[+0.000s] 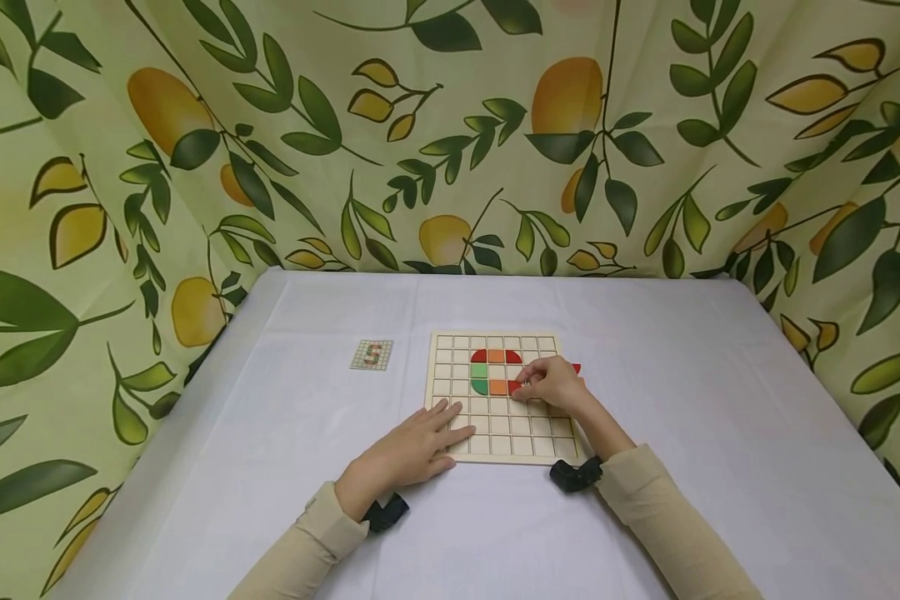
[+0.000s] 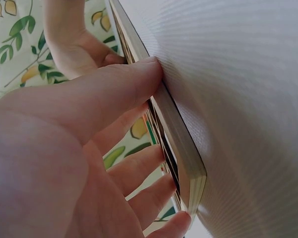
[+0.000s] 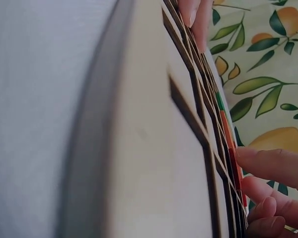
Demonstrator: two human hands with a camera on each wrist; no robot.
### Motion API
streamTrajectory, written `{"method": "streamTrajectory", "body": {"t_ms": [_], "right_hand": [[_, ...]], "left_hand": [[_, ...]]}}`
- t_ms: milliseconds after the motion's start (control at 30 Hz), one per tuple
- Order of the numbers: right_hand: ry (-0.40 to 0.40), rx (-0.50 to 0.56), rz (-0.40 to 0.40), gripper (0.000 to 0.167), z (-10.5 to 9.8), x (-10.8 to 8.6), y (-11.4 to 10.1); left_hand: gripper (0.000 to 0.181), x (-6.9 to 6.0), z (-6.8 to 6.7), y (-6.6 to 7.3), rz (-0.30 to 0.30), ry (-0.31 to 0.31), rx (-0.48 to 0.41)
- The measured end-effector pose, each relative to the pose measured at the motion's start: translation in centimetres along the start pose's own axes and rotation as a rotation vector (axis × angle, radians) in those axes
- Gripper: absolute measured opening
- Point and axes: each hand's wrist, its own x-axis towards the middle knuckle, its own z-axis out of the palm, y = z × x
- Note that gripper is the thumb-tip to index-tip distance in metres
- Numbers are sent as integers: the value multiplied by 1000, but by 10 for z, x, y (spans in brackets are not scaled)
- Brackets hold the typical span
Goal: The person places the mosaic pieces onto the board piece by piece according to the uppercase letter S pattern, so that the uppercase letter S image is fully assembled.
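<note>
In my head view, the right hand (image 1: pixel 557 384), right of centre, has thumb and index finger nearly together, pinching a red piece (image 1: pixel 513 387) at the lower right end of the coloured tiles (image 1: pixel 497 357). I see the left hand (image 1: pixel 414 448), below centre, with straight fingers spread over the lower left corner of the grid board (image 1: pixel 532 427), thumb at its near edge. The board lies flat just below mid-frame, sides running up it; the tiles' curve opens rightward. Fingers cover too much for me to tell the red piece's long axis.

Card (image 1: pixel 372 355) left of the board (image 1: pixel 499 426)
</note>
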Motion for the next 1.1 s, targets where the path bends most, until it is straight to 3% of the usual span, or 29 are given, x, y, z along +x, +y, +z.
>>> {"method": "streamTrajectory", "body": {"t_ms": [433, 1100], "right_hand": [[2, 21, 51, 20, -11, -15, 3], [25, -3, 34, 27, -30, -31, 15]], "left_hand": [[49, -2, 1, 1, 6, 9, -2], [49, -2, 0, 1, 23, 16, 1]]}}
